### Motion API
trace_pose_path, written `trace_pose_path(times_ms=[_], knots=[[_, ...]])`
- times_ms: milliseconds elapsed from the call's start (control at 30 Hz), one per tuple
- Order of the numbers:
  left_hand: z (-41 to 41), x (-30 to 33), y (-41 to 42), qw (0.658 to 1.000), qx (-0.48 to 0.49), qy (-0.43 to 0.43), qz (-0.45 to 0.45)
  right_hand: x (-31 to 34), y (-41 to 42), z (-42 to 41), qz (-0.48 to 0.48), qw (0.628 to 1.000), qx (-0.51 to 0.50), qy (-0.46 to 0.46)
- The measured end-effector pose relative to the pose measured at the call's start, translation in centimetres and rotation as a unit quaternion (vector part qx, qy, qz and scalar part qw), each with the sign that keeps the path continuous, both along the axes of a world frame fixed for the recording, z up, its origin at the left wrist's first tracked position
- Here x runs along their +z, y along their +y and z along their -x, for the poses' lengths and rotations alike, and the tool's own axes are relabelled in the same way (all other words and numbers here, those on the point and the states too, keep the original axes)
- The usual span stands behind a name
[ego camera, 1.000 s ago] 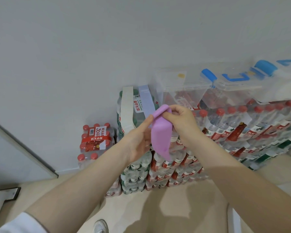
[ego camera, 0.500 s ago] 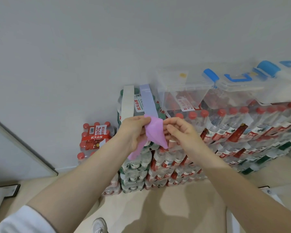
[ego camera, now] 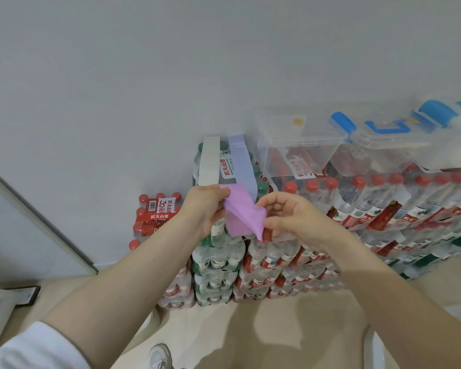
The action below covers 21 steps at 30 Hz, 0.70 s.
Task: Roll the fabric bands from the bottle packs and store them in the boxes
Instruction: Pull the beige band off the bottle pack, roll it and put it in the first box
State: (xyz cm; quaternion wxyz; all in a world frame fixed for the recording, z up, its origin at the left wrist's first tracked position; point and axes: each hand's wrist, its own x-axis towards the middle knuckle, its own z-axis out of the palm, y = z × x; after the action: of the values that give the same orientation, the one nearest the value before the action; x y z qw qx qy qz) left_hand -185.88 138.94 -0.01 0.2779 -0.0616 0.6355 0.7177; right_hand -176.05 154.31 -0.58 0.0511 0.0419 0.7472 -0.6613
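head | pink band (ego camera: 241, 213) slants down-right | left hand (ego camera: 202, 206), right hand (ego camera: 290, 218) pinch it

Soft even light, wide-angle edge distortion

Plain pale grey-white wall (ego camera: 171, 75) fills the upper frame, evenly lit. Smooth beige floor (ego camera: 290, 328) below, soft shadows on it. Grey-framed panel edge (ego camera: 37, 217) slants at left. Flat dark object (ego camera: 27, 295) lies on the floor by it.
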Motion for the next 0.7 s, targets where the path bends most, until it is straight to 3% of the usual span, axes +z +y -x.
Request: trace_pose_path(times_ms=[100,233,333,433,567,700], knots=[[-0.4,-0.5,-0.1,0.999,0.006,0.03,0.023,0.4,-0.2,0.2,-0.184,0.983,0.001,-0.016],[-1.1,-0.5,0.1,0.999,0.011,0.042,-0.002,0.7,-0.9,0.8,-0.311,0.928,-0.195,0.065],[-1.7,-0.3,0.5,0.998,0.002,0.061,-0.019,0.0,-1.4,0.8,-0.3,0.888,-0.323,0.129],[-2.0,0.0,1.0,0.995,0.02,0.095,-0.019,-1.2,-2.2,0.2,-0.32,0.865,-0.354,0.156],[-2.2,0.0,1.4,0.992,0.052,0.11,-0.025,-2.3,-2.6,-0.7,-0.343,0.857,-0.359,0.142],[-3.0,0.1,2.3,0.989,0.07,0.108,-0.071,-2.0,-3.4,-0.8,-0.258,0.866,-0.402,0.149]])
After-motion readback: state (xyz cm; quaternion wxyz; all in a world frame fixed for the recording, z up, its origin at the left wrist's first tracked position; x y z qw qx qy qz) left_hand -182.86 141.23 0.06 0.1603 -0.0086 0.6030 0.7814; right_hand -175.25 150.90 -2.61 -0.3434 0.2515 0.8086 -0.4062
